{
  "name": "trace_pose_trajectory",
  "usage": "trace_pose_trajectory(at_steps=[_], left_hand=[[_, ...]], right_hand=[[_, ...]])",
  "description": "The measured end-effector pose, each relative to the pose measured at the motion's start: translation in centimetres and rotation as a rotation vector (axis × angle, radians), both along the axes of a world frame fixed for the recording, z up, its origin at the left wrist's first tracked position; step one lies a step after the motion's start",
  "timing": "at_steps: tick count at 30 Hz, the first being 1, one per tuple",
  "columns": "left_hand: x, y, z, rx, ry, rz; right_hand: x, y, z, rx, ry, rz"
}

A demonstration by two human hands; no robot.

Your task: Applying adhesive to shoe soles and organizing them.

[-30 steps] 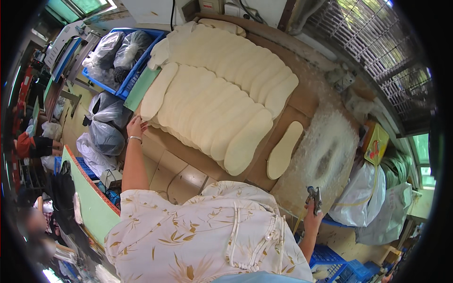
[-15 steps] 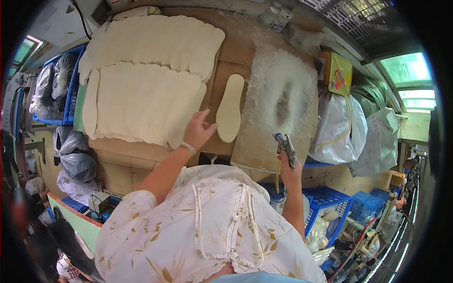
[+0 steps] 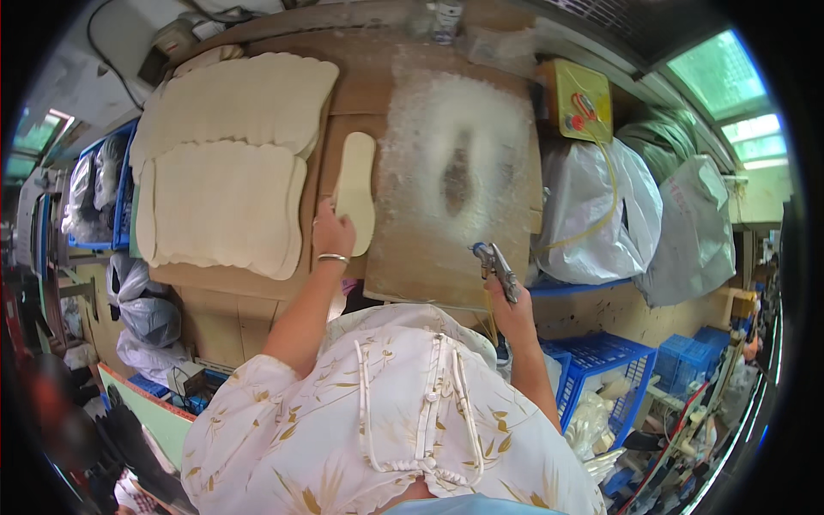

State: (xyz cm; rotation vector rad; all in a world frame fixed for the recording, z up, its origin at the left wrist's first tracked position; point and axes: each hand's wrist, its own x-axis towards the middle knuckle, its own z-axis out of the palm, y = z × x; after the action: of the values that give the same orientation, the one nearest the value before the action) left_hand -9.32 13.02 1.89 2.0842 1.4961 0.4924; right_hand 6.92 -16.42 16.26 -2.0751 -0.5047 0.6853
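My left hand (image 3: 332, 233), fingers curled, is at the left edge of a single cream insole (image 3: 358, 184) and appears to pinch it. That insole lies lengthwise on the brown cardboard (image 3: 336, 120). My right hand (image 3: 513, 311) is wrapped round a metal spray gun (image 3: 499, 271), whose nozzle points left and away from me. Beyond the gun lies a board (image 3: 412, 266) crusted with whitish residue, with a dark sole-shaped patch in the middle. To the left of my left hand, overlapping cream insoles (image 3: 219, 206) are spread in two rows.
A yellow container (image 3: 587, 99) with a yellow hose stands at the back right, above a white plastic bag (image 3: 592, 215). Blue crates (image 3: 605, 365) are low on the right. A bottle (image 3: 446, 21) stands at the far edge. Bagged goods fill a blue crate (image 3: 124, 202) on the left.
My left hand has gone from open above the cardboard to the single insole's edge, its fingers now curled. The spray gun stays in my right hand. The whole view has shifted somewhat.
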Motion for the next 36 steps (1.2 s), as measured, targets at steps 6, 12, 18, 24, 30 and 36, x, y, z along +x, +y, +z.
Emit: trace_pose_trajectory(at_steps=[6, 12, 18, 24, 30, 36], left_hand=[[1.8, -0.3, 3.9, -0.626, -0.858, 0.071], [10.2, -4.9, 4.5, -0.977, -1.027, -0.022], [17.0, -5.8, 0.3, -1.102, -0.882, -0.006], [15.9, -7.0, -1.1, -1.139, -0.625, 0.061], [13.6, -10.6, -1.9, -1.367, -0.582, 0.125], [13.4, -11.5, -2.5, -1.441, -0.621, 0.138]], right_hand=[[2.3, -3.9, -1.7, 0.059, 0.030, 0.029], [3.3, -6.0, -0.9, 0.026, 0.106, -0.039], [2.5, -7.9, -0.8, 0.052, 0.053, -0.121], [1.6, -8.8, -1.0, 0.041, 0.086, -0.153], [2.4, -4.4, 1.6, 0.120, 0.049, -0.095], [3.9, 0.6, 4.4, 0.178, -0.075, -0.051]])
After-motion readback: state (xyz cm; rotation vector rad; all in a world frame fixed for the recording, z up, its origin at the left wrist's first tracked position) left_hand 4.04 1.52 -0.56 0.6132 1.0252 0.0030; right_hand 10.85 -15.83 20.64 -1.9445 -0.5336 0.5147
